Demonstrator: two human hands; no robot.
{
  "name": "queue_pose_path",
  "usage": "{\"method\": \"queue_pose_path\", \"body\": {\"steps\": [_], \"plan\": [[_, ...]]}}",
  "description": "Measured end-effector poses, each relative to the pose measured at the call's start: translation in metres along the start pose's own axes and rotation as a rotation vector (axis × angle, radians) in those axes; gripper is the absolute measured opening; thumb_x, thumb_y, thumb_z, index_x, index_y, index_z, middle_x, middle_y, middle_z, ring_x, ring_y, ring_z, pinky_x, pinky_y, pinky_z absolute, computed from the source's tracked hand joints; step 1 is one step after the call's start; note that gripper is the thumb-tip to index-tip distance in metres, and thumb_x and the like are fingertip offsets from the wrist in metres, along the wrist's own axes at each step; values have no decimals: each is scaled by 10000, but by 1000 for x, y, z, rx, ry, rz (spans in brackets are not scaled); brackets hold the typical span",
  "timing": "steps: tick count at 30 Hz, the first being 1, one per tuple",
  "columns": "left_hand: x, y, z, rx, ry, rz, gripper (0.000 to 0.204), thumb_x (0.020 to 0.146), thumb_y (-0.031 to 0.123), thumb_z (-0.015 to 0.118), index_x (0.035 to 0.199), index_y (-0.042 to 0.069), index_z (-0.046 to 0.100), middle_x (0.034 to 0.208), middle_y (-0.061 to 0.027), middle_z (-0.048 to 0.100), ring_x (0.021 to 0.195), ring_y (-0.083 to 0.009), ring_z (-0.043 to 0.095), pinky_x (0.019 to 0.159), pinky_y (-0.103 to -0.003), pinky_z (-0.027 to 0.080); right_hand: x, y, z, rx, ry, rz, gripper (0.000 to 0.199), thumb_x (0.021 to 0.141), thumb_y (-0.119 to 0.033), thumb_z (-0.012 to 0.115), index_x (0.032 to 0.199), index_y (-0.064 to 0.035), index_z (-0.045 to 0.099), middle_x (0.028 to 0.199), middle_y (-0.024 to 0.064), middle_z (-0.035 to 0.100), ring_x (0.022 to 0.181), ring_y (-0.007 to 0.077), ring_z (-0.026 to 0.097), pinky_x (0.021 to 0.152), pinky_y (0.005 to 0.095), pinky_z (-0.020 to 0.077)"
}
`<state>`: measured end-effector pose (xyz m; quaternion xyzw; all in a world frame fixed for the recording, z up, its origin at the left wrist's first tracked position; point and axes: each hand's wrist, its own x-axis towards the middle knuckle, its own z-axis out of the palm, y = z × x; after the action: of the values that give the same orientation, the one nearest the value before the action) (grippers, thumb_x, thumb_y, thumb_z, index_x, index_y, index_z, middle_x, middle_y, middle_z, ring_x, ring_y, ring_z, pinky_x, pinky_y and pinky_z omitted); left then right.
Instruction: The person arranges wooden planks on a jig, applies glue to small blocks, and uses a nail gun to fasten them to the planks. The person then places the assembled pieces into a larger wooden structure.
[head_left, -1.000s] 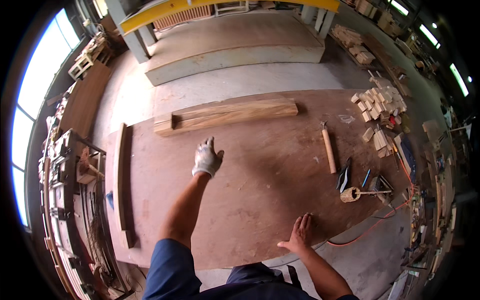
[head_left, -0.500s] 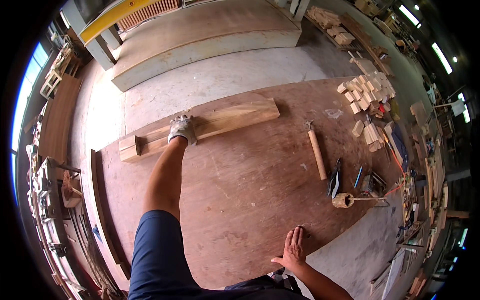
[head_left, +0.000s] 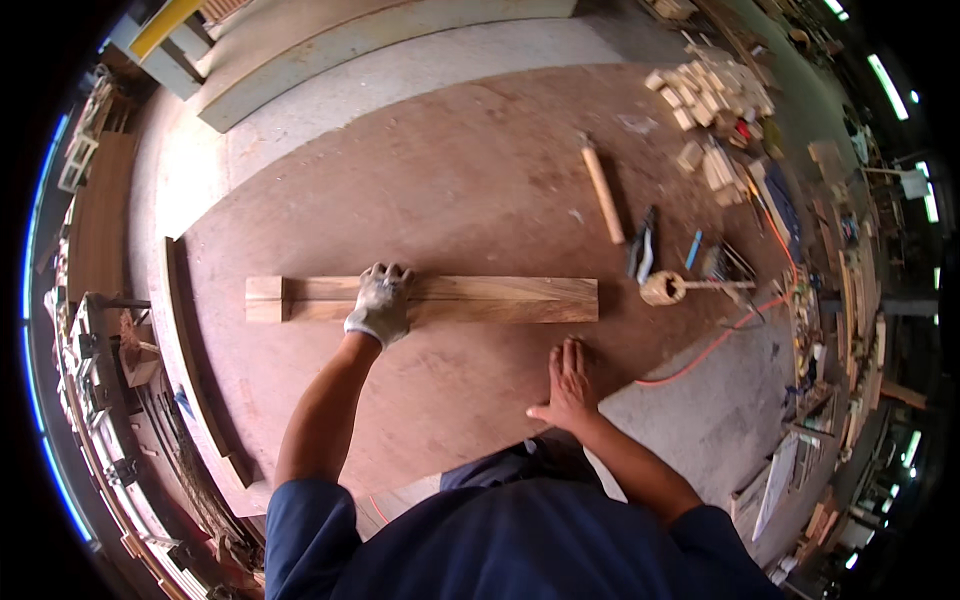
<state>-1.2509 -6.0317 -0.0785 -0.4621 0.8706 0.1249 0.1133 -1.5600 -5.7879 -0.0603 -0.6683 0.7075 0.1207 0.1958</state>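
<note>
A long pale wooden plank (head_left: 480,298) lies across the brown plywood worktop (head_left: 450,180), with a short block at its left end. My left hand (head_left: 380,303), in a grey work glove, grips the plank left of its middle, fingers curled over the far edge. My bare right hand (head_left: 568,385) rests flat on the worktop just below the plank's right part, fingers together, holding nothing.
A wooden-handled tool (head_left: 603,193) lies to the upper right, with a pile of small wood blocks (head_left: 712,92) beyond it. Hand tools and a round wooden mallet (head_left: 663,289) sit right of the plank. An orange cable (head_left: 712,345) runs along the right edge. A long board (head_left: 190,340) stands at the left.
My left hand reached the plank and has pulled it toward me, so it now lies much nearer and level. My right hand has stayed planted on the worktop.
</note>
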Motion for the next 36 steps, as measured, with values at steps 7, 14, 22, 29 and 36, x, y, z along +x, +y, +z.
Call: {"method": "queue_pose_path", "body": {"steps": [7,14,22,29,36], "plan": [[-83,97,27,-72,-86,-109,731,781,246,833,1444,89,570,1367,-156,604,1326,-384,510,1181,-514,378,-26,111,16,499,154,-27,747,842,-398,865,1424,-50,552,1377,278,563,1303,457,561,1050,529,500],[-121,182,47,-105,104,-396,1035,802,207,828,1659,16,280,1687,-273,313,1583,-468,240,1303,-601,181,1,172,33,518,294,-163,1010,791,-448,891,1535,48,422,1365,296,600,1268,463,593,1070,509,501],[-131,294,77,-136,60,-488,1087,872,334,805,1686,-24,180,1759,-299,74,1628,-506,43,1312,-624,91,-16,166,48,645,355,-34,770,833,-417,857,1360,75,588,1192,283,695,1121,434,679,963,482,557],[-170,282,73,-166,126,-413,797,853,232,761,1555,56,429,1562,-255,425,1456,-454,378,1206,-587,309,-45,174,74,636,177,-129,564,795,-396,880,1167,-11,705,1129,230,733,1057,400,715,904,501,580],[-140,264,85,-50,436,-187,313,866,109,609,1170,81,677,1177,-127,673,1173,-348,602,1007,-498,483,-39,190,53,561,214,-380,462,781,-299,894,1056,18,700,1116,192,675,1055,400,667,913,475,557]]}}
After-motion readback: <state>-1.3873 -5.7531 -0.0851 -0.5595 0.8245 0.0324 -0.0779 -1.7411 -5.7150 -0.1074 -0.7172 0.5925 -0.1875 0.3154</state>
